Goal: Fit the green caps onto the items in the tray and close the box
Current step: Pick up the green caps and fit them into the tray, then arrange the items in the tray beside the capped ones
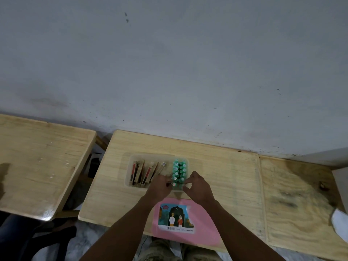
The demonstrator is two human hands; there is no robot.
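A clear plastic box [130, 161] sits on the middle wooden table. Its right part holds two rows of upright small bottles with green caps [179, 169]. Its left part holds several flat brown packets [143, 173] standing on edge. My left hand [160, 186] reaches the near end of the green rows, fingertips pinched by the nearest bottle [174, 184]. My right hand [197, 185] is at the same near end from the right, thumb and forefinger pinched together. What either hand pinches is too small to tell. The pink lid [205, 223] with a picture label lies flat nearer to me.
The middle wooden table [226, 178] stands against a grey wall. A second wooden table [43, 162] is to the left across a gap. A plywood board [297, 200] adjoins on the right, with something white [339, 221] at its right edge. My knees show below.
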